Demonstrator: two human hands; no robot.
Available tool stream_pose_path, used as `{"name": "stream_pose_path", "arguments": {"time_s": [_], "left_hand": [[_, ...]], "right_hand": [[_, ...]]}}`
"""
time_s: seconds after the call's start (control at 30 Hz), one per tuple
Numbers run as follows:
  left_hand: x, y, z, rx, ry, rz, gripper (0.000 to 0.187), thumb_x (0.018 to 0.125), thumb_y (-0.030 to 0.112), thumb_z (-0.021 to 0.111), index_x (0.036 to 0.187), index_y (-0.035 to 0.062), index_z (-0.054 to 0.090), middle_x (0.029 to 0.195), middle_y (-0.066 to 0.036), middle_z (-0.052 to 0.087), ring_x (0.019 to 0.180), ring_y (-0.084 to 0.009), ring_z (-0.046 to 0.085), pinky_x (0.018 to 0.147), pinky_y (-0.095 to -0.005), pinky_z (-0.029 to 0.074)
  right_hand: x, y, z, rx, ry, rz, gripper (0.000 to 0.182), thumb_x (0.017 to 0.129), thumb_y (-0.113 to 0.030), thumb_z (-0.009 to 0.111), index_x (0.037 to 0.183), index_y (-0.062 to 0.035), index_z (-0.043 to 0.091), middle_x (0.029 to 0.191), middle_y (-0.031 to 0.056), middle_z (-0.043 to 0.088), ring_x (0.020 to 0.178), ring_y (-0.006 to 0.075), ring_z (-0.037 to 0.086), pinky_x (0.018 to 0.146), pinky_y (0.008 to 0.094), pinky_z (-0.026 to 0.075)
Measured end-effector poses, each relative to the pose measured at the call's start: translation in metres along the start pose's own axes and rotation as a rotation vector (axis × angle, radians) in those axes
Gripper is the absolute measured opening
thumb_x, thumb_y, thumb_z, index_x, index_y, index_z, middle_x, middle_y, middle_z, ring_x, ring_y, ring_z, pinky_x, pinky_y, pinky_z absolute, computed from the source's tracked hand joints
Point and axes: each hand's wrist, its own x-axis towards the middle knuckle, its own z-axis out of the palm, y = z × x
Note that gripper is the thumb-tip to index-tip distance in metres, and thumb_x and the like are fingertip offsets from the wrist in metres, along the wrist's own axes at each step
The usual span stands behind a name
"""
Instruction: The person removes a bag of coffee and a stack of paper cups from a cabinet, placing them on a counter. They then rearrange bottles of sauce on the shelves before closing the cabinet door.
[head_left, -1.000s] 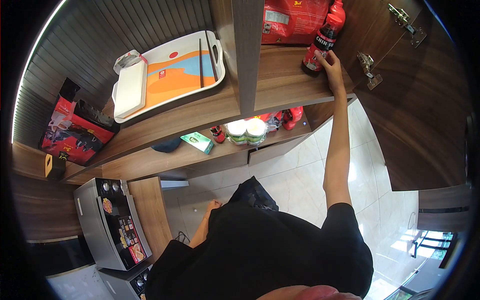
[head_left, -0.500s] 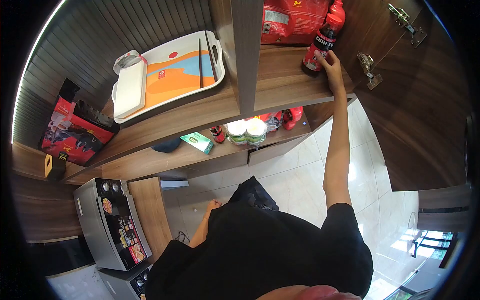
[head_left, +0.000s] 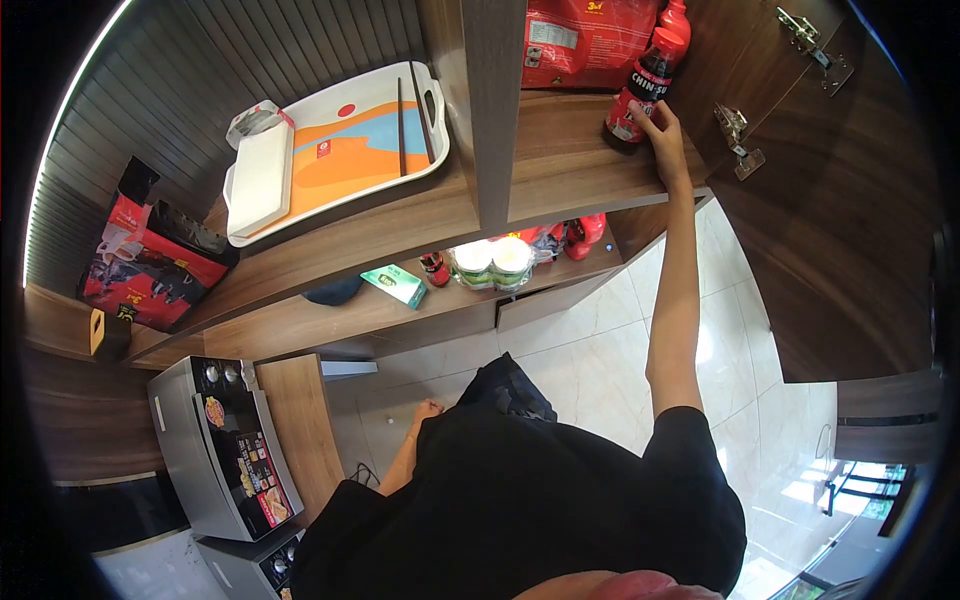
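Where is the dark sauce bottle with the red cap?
In the head view, the sauce bottle stands top right on the upper cupboard shelf, beside a red packet, with the right hand touching it.
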Motion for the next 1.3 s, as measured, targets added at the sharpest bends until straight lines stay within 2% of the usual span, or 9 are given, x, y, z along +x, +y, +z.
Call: {"name": "stream_pose_path", "arguments": {"time_s": [0.17, 0.47, 0.77, 0.9, 1.3], "left_hand": [[-0.003, 0.004, -0.003, -0.03, -0.027, -0.038, 0.026, 0.082, 0.027, 0.068, 0.091, 0.0025, 0.066, 0.082, -0.013, 0.071, 0.08, -0.024, 0.069, 0.075, -0.0358, 0.052], [0.01, -0.014, 0.004, 0.034, -0.016, 0.034, 0.027, 0.08, 0.029, 0.068, 0.09, 0.0043, 0.067, 0.082, -0.014, 0.071, 0.082, -0.0275, 0.07, 0.076, -0.0386, 0.053], [0.025, -0.033, 0.016, 0.018, 0.02, 0.006, 0.029, 0.079, 0.029, 0.068, 0.091, 0.0031, 0.065, 0.084, -0.017, 0.071, 0.085, -0.0292, 0.07, 0.077, -0.0389, 0.053], [0.007, -0.009, 0.006, -0.004, -0.008, -0.022, 0.028, 0.079, 0.028, 0.069, 0.091, 0.0029, 0.065, 0.084, -0.017, 0.071, 0.085, -0.0281, 0.07, 0.077, -0.0385, 0.053], [0.005, -0.009, 0.006, 0.0, 0.008, 0.018, 0.026, 0.079, 0.028, 0.069, 0.089, 0.0038, 0.067, 0.079, -0.015, 0.071, 0.079, -0.0266, 0.07, 0.074, -0.0378, 0.053]], "right_hand": [[0.003, 0.007, -0.003, 0.028, -0.021, -0.011, 0.042, 0.087, -0.031, 0.074, 0.117, -0.0046, 0.064, 0.11, 0.0043, 0.067, 0.103, 0.0118, 0.059, 0.093, 0.0284, 0.043], [0.003, 0.005, -0.002, 0.021, -0.006, -0.009, 0.042, 0.086, -0.033, 0.075, 0.115, -0.0046, 0.064, 0.109, 0.0048, 0.067, 0.101, 0.012, 0.059, 0.092, 0.0289, 0.044], [0.005, 0.01, -0.004, 0.028, -0.02, -0.016, 0.041, 0.086, -0.033, 0.074, 0.114, -0.0048, 0.065, 0.108, 0.0044, 0.067, 0.101, 0.0113, 0.059, 0.092, 0.0286, 0.044], [0.003, 0.005, -0.001, 0.025, -0.017, -0.019, 0.041, 0.086, -0.033, 0.074, 0.114, -0.0046, 0.064, 0.108, 0.0043, 0.067, 0.1, 0.0111, 0.058, 0.092, 0.0284, 0.044], [0.004, 0.007, -0.003, 0.045, -0.028, -0.01, 0.042, 0.087, -0.032, 0.074, 0.116, -0.0046, 0.064, 0.11, 0.0048, 0.067, 0.102, 0.0117, 0.059, 0.093, 0.0288, 0.044]]}}
